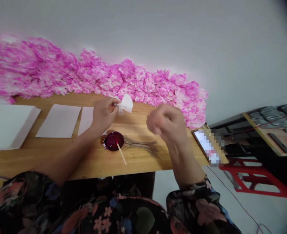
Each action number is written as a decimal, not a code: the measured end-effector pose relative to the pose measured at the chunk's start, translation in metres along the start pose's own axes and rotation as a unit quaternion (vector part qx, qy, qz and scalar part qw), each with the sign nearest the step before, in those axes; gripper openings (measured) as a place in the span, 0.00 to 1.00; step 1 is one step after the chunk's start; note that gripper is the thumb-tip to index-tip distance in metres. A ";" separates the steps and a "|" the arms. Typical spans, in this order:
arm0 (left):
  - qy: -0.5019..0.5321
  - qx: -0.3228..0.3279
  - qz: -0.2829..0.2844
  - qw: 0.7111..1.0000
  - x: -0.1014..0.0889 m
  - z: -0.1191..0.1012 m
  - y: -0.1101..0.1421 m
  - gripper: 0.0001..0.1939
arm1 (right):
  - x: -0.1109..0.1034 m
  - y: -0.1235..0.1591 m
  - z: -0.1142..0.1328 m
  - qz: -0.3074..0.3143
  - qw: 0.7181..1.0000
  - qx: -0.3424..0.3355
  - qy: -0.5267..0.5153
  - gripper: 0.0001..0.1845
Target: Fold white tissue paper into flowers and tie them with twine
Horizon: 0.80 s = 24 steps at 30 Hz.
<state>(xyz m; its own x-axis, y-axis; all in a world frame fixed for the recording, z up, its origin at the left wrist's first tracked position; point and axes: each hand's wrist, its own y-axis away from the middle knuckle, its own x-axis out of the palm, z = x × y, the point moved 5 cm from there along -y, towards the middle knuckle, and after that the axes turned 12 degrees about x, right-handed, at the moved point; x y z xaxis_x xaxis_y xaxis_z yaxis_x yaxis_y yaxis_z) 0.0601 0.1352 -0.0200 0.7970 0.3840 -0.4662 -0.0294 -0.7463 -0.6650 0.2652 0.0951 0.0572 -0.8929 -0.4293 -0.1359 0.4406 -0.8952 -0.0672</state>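
My left hand (105, 113) pinches a small white flower-like piece (126, 103) of thin paper or cloth by its gathered end, and the petals spread out to the right of the fingertips. My right hand (166, 123) is raised over the table with its fingers curled closed and slightly blurred. Whatever it might hold is hidden. Below and between the hands sits a small bowl (110, 141) of dark red liquid with a thin wooden stick (121, 154) leaning out of it. Beside the bowl lies a bundle of thin brown wires or stems (143, 145).
White sheets (59, 120) and a thick white stack (9, 126) lie to the left. Pink and white flowers (133, 78) line the table's back along the wall. A phone (206, 148) rests at the right end. Beyond stand a red stool (257, 178) and a shelf (275, 136).
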 end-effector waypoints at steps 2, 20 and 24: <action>-0.007 0.018 -0.008 1.000 0.000 0.000 0.001 0.09 | -0.018 -0.038 -0.025 -0.117 0.992 0.035 -0.014 0.29; -0.067 0.028 0.033 0.997 0.012 0.005 0.008 0.12 | -0.005 -0.067 -0.112 -0.099 0.984 0.145 0.034 0.22; -0.056 0.026 0.047 0.997 0.013 0.003 0.008 0.13 | -0.005 -0.066 -0.108 -0.105 0.987 0.121 0.035 0.23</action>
<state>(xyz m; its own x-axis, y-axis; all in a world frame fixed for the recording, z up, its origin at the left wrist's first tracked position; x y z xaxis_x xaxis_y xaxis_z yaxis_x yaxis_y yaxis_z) 0.0688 0.1359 -0.0326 0.7165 0.3744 -0.5886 -0.1339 -0.7543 -0.6428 0.2508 0.1689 -0.0441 -0.9496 -0.2304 -0.2125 0.2050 -0.9694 0.1349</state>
